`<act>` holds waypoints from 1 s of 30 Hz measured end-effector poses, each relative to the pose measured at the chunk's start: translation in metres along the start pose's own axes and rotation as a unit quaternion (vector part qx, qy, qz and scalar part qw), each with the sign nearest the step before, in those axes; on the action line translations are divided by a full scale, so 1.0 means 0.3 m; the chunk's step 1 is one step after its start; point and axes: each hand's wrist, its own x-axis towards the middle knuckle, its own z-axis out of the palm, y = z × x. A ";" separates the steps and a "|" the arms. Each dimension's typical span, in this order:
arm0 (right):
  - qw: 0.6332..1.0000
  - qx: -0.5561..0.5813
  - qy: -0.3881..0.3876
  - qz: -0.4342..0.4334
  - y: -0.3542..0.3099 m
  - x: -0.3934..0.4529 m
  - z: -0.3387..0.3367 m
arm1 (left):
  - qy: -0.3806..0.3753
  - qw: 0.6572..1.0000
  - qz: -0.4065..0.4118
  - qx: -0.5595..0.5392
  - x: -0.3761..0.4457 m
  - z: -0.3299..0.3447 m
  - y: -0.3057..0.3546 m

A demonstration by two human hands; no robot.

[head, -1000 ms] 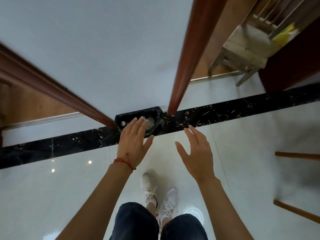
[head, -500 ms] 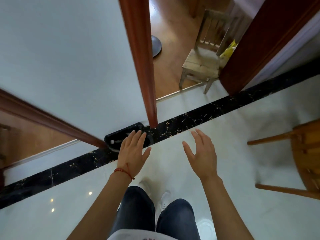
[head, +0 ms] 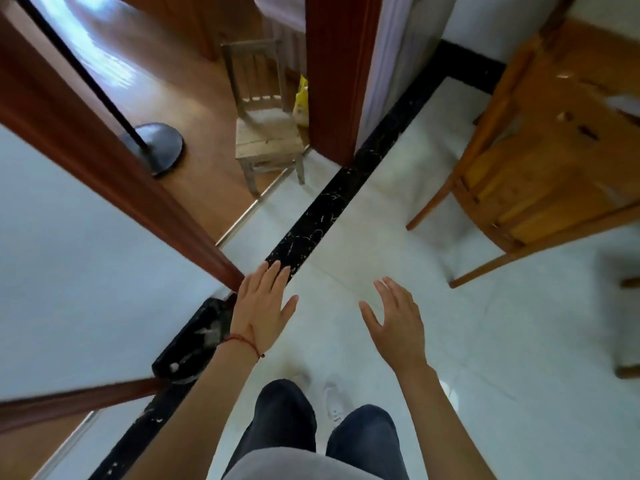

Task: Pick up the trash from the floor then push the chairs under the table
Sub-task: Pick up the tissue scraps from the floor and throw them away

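My left hand [head: 261, 306] hangs open with fingers spread and nothing in it, a red string at its wrist. Just left of it a black trash bin [head: 194, 344] with crumpled white bits inside stands against the wall base. My right hand [head: 396, 322] is open and empty over the white tiled floor. An orange wooden chair [head: 540, 161] stands at the upper right, well beyond my right hand. No loose trash shows on the floor.
A small pale wooden chair [head: 266, 133] sits in a doorway ahead, a yellow bag [head: 301, 98] beside it. A black lamp stand base [head: 156, 147] rests on the wooden floor. Red-brown door frames [head: 332, 81] and a white wall [head: 69, 254] flank the left. A black marble strip [head: 325, 209] crosses the floor.
The view has swung right and lifted: the bin slid down and left of my left hand, and the orange chair and doorway chair came further into view. Both hands stayed open.
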 end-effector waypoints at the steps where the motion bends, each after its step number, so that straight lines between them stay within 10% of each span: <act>1: 1.000 -0.001 0.010 0.022 0.009 -0.016 -0.003 | -0.009 1.000 0.026 0.000 0.020 0.003 0.010; 15: 0.929 0.062 0.187 0.314 0.146 -0.421 -0.086 | -0.108 0.938 0.326 0.047 0.085 0.105 0.317; 30: 0.775 0.053 0.327 0.539 0.407 -1.166 -0.245 | -0.140 0.791 0.593 0.056 -0.326 0.313 1.061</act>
